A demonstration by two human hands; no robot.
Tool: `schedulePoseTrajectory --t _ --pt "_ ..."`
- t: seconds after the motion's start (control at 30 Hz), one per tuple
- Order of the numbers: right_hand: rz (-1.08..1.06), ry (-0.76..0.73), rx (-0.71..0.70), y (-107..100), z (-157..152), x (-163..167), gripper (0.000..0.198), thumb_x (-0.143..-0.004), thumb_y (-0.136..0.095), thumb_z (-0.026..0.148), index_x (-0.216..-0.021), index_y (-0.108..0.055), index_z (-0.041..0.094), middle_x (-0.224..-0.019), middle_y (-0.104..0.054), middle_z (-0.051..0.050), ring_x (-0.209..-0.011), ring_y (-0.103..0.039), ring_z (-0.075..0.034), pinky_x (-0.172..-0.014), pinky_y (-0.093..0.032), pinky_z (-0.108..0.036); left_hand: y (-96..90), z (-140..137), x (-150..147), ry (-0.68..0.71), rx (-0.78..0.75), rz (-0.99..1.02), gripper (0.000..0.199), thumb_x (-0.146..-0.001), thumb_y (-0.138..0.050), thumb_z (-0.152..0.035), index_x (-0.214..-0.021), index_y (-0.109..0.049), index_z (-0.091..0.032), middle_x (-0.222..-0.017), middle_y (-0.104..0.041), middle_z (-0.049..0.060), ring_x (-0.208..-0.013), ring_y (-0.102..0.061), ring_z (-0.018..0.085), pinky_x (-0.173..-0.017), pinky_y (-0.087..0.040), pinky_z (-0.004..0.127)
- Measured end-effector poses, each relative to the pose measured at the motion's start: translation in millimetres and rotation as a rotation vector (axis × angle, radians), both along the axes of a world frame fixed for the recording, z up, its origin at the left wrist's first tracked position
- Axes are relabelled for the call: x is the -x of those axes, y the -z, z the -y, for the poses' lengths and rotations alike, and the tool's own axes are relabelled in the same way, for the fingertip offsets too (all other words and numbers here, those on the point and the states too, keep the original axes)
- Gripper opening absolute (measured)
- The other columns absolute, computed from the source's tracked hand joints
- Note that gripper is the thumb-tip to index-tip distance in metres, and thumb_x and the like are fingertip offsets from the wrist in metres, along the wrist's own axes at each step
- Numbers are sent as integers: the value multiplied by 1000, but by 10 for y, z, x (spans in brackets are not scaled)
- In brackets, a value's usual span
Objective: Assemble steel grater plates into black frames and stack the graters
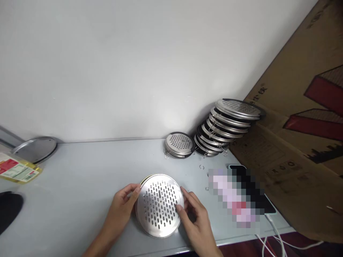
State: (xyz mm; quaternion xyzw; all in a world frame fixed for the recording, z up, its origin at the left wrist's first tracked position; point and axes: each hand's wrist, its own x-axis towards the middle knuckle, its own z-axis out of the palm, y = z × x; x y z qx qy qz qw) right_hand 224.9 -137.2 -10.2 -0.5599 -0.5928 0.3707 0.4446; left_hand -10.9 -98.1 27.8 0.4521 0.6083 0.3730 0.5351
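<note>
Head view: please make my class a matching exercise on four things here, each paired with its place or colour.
Column one
1. Perforated metal disc nearest the viewer
2. Tall stack of discs
3. Cardboard box
4. Labelled container

Column two
A. Just right of a short stack on the table
B. Yellow, cut off by the picture's left edge
C. Held at its edges by the left hand and right hand
D. Brown with red printing

Right pairs: 1-C, 2-A, 3-D, 4-B
</note>
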Motion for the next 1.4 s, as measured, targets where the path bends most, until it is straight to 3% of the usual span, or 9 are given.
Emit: schedulePoseTrajectory --t 0.1,0.2,0.3,0.63,0.83,1.0,1.1,1.23,1.4 --pt "101 -63 55 -96 -101 35 45 -96 -54 37 -138 -54 20 -85 -53 -1 -71 -56 -17 -65 -49 -29 94 -67 69 1 -103 -246 48 -86 -57 -57 -112 -68 -18 -91 -74 6 -79 -70 21 -70 -54 30" --pt "218 -75 63 -134 -191 72 48 -95 -53 33 -141 -51 18 -96 -57 -6 -82 -61 -20 -76 -53 -32 170 -166 125 1 -191 -394 45 -88 -54 -55 -110 -67 -18 -86 -73 5 -77 -70 22 -67 -56 31" --pt "298 -52 55 -125 -250 106 48 -96 -51 32 -141 -50 16 -107 -58 -9 -90 -64 -22 -84 -54 -34 225 -240 133 8 -238 -483 42 -87 -55 -54 -109 -67 -20 -91 -72 6 -82 -69 23 -67 -55 33" --pt "511 10 9 -31 -362 240 41 -100 -41 36 -132 -55 16 -123 -59 -15 -86 -71 -27 -77 -57 -43 202 -307 68 128 -269 -617 29 -88 -54 -45 -105 -68 -25 -96 -68 2 -81 -64 21 -85 -49 41" --pt "267 40 45 -77 -396 159 41 -95 -52 38 -129 -59 15 -122 -65 -15 -109 -65 -31 -90 -54 -43 117 -301 -16 184 -184 -472 31 -91 -50 -49 -106 -59 -23 -103 -69 5 -91 -67 23 -81 -54 38" --pt "-182 -52 184 -157 -358 116 39 -94 -58 43 -123 -63 17 -115 -71 -12 -102 -67 -29 -83 -55 -37 76 -209 -119 168 -116 -11 30 -91 -56 -47 -108 -53 -23 -115 -69 7 -105 -67 22 -88 -55 34" --pt "-361 -61 199 -176 -312 139 37 -92 -61 44 -116 -66 15 -107 -72 -11 -96 -67 -26 -82 -53 -34 109 -168 -156 128 -110 114 38 -88 -63 -46 -116 -54 -22 -121 -68 8 -110 -66 24 -94 -52 35" --pt "-413 -32 185 -193 -243 186 33 -92 -62 46 -106 -68 16 -89 -71 -5 -84 -62 -21 -77 -49 -30 146 -149 -160 104 -120 149 43 -86 -66 -46 -119 -61 -20 -117 -71 9 -108 -66 25 -93 -53 34" --pt "-402 -100 273 -224 -193 258 40 -90 -61 51 -104 -71 16 -87 -70 -5 -87 -62 -23 -81 -50 -33 152 -118 -134 24 -87 193 50 -86 -64 -50 -125 -60 -19 -116 -72 9 -105 -68 25 -88 -55 34"
